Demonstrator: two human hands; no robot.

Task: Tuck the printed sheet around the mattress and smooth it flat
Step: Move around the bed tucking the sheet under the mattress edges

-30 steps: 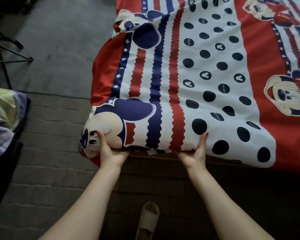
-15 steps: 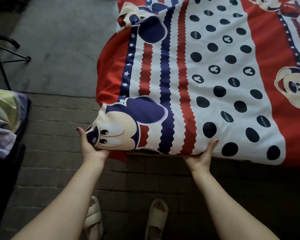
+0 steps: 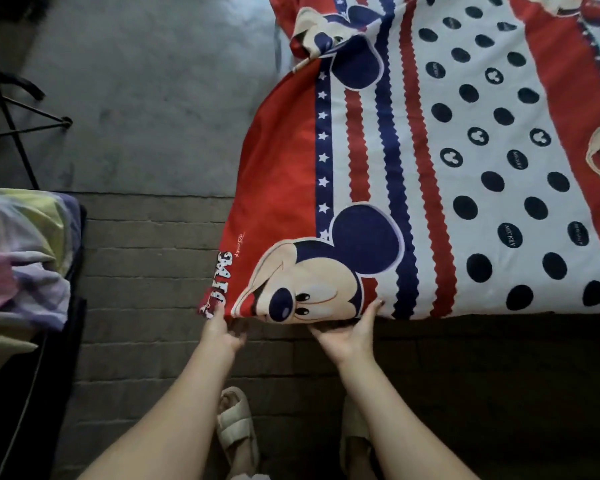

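Right now your left hand (image 3: 222,329) holds the near-left corner of the sheet (image 3: 430,161), a fingertip on top of the red flap with the white lettering and the rest of the fingers curled beneath the hem. Your right hand (image 3: 352,336) is cupped palm-up under the near edge just below the cartoon mouse face, its thumb lying up over the fabric and its fingers gone beneath it. So both hands pinch the same edge, close together. The sheet covers the mattress, whose own surface is hidden; it lies fairly flat over the dotted white band, while a bunched fold sits at the far-left side. Below your arms, your sandals (image 3: 238,422) stand on the brick floor (image 3: 146,258). Pastel bedding (image 3: 18,258) is heaped at far left.
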